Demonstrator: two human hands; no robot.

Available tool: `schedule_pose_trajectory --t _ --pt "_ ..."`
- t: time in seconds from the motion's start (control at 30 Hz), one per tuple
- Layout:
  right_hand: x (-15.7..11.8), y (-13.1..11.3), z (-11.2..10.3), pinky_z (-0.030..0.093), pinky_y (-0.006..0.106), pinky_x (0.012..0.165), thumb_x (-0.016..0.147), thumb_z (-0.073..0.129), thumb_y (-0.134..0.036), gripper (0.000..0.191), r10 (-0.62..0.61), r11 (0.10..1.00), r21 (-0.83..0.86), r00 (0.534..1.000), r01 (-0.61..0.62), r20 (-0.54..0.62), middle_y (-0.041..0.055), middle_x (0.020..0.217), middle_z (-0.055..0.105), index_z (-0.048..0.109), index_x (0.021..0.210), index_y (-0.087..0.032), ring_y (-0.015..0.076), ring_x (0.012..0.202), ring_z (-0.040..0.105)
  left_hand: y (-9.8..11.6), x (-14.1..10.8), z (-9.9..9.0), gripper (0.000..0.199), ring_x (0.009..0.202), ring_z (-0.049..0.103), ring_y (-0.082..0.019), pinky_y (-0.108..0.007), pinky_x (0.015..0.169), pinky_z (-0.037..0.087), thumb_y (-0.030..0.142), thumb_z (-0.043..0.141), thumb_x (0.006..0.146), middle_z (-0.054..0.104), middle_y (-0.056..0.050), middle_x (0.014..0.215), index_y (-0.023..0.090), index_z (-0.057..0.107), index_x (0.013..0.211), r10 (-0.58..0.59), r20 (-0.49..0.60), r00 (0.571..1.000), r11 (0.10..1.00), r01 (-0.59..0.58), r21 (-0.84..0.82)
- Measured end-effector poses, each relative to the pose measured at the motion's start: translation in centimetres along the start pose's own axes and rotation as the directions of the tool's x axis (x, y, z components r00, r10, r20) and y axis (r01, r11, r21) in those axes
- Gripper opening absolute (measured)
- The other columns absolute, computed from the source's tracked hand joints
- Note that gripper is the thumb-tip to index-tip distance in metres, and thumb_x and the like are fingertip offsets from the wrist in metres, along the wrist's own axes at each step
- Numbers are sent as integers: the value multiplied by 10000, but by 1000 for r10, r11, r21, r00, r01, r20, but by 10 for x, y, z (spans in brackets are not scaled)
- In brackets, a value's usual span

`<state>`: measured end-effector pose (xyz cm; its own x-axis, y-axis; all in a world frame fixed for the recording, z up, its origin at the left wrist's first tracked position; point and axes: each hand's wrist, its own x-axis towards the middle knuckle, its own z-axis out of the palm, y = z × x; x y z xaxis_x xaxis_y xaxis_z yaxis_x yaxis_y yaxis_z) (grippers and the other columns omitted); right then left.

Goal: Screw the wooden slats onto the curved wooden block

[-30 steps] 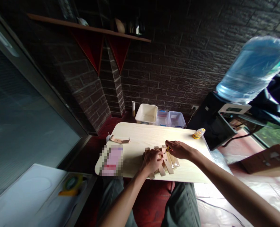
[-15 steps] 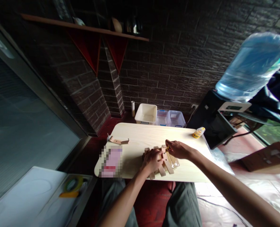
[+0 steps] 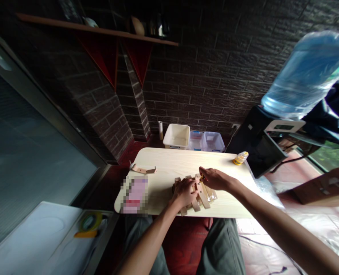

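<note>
Near the table's front edge lies a slatted wooden piece (image 3: 204, 196), several pale strips side by side with small dark holes, on top of something in clear plastic. My left hand (image 3: 184, 191) is closed over its left part, fingers pressing on the strips. At the upper right of the piece, my right hand (image 3: 213, 178) is closed round a small yellow screwdriver (image 3: 202, 178), mostly hidden by the fingers. The tool's tip meets the wood close to my left fingertips; the exact contact is too small to make out.
On the table (image 3: 163, 160) are a bent wooden strip with holes (image 3: 143, 170), a blurred-out pink item (image 3: 136, 194) and a yellow-based clear container (image 3: 240, 158). Behind it stand a cream bin (image 3: 177, 136) and two clear bins (image 3: 213, 141). A water dispenser (image 3: 252, 133) is at right.
The view has shifted slightly. Both hands stay at the wooden piece, and the right hand's grip on the screwdriver looks nearly the same.
</note>
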<state>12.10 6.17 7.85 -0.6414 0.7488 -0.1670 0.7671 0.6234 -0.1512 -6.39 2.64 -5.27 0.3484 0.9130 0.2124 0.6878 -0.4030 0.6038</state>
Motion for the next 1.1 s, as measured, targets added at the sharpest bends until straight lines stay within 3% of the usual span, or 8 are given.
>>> schedule_pose_trajectory --t 0.23,0.37,0.47,0.6,0.7,0.83,0.97,1.1 --pt "0 0 -2 370 272 612 909 458 -214 200 -5 1000 -4 1000 5 -7 109 892 685 476 1094 -141 203 787 637 8 0 -7 391 1155 545 -239 -400 1045 381 197 576 816 642 -50 1177 252 610 1202 27 -7 1000 1000 -27 6" --pt "-1 -1 -4 380 270 620 901 465 -191 226 8 1000 -17 1000 -8 7 121 909 687 476 1120 -134 203 797 644 19 -4 -35 272 1092 590 -222 -358 991 426 209 543 843 669 -42 1126 248 673 1079 57 94 994 998 -56 -8" --pt "0 1 -5 385 266 619 905 464 -193 221 10 1000 -21 1000 -10 24 124 915 690 480 1117 -137 204 800 649 28 6 -64 219 896 647 -196 -316 857 490 285 546 864 707 -8 953 285 691 1028 16 234 972 1000 -18 7" --pt "2 1 -4 386 267 614 899 448 -185 226 6 1000 -30 1000 -6 14 123 901 694 487 1115 -132 209 794 655 25 40 -87 301 1117 572 -201 -307 1000 429 196 534 854 665 -35 1166 248 662 1122 43 62 997 993 -50 112" --pt "2 0 -4 385 270 602 883 452 -179 265 -2 999 -36 1000 2 9 127 905 698 481 1139 -122 214 785 657 13 61 -83 452 1174 552 -207 -309 1026 419 177 570 819 617 -29 1287 260 589 1262 120 194 974 982 -145 122" --pt "0 0 -5 380 269 591 869 459 -164 288 4 999 -49 1000 -4 6 131 918 701 475 1154 -124 221 800 661 -1 70 -67 402 1145 583 -206 -303 991 433 246 434 931 625 -21 1290 286 551 1314 158 328 931 980 -189 64" --pt "-3 1 -6 365 266 577 874 451 -166 275 18 999 -42 1000 -18 6 126 909 699 473 1147 -134 218 787 661 -9 70 -54 402 1126 599 -186 -261 942 443 335 297 1000 609 -13 1316 299 519 1334 181 375 909 981 -195 -1" --pt "-3 1 -7 355 255 564 885 435 -172 253 28 1000 5 999 -28 30 117 889 696 470 1134 -141 200 748 653 -15 70 -49 413 1080 622 -193 -255 890 459 425 321 989 627 -15 1286 311 491 1347 133 376 917 985 -164 52"
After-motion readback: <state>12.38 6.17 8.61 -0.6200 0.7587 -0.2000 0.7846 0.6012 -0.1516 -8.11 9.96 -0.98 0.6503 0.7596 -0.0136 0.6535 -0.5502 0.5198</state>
